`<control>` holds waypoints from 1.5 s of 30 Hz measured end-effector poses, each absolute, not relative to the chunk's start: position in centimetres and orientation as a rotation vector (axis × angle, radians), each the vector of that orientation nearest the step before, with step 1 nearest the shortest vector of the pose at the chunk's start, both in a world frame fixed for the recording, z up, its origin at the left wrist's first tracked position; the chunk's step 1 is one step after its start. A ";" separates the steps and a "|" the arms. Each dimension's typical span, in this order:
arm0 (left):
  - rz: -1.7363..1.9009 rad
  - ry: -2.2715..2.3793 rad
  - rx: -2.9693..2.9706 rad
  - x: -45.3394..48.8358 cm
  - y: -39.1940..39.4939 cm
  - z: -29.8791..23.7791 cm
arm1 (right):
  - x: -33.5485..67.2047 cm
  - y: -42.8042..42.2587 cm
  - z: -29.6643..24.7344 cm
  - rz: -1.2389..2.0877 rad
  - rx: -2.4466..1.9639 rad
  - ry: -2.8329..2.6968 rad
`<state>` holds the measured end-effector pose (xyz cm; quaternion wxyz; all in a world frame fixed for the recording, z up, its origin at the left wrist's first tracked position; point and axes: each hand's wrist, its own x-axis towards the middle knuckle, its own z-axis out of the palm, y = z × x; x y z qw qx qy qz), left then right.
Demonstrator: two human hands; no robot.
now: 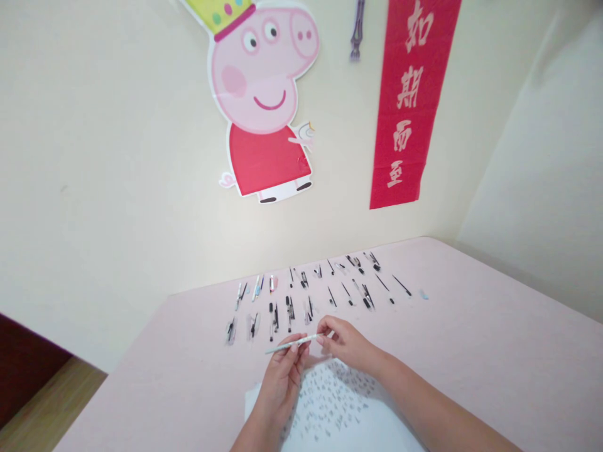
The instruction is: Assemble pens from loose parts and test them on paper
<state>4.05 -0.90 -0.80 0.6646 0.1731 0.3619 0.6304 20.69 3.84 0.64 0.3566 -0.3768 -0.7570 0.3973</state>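
Note:
A slim pale pen (287, 344) lies slantwise between my hands, above the near side of the table. My left hand (284, 370) grips its barrel between thumb and fingers. At the pen's right end, the fingertips of my right hand (346, 344) are pinched together; what exactly they grip there is too small to make out. Under both hands is a white sheet (342, 408) covered with small dark marks, partly hidden by my forearms. Beyond the hands, pens and pen parts (273, 319) lie in small groups, arranged in two rough rows.
The pale pink table (471, 351) runs back to a cream wall. A small light-blue piece (424, 294) lies at the right end of the rows. On the wall are a cartoon pig cutout (271, 157), a red banner (400, 119) and a purple hanging piece (357, 31).

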 end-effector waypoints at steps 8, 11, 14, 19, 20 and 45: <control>1.408 0.813 0.398 4.0 -1.0 -0.8 | 20.6 3.8 0.6 0.986 -1.010 -1.993; 1.405 0.806 0.413 4.1 -0.9 -0.8 | 20.7 3.7 1.0 0.992 -1.016 -2.001; 1.412 0.809 0.417 4.1 -0.9 -0.8 | 20.7 3.6 1.3 1.004 -0.995 -1.964; 1.401 0.812 0.449 3.9 -0.9 -1.2 | 20.8 3.6 1.2 0.974 -0.981 -1.978; 1.396 0.810 0.463 3.9 -0.9 -1.3 | 20.7 3.7 1.1 0.971 -0.986 -1.985; 1.324 1.195 1.262 3.7 -1.2 -1.9 | 21.0 2.7 3.1 0.225 -1.091 -2.416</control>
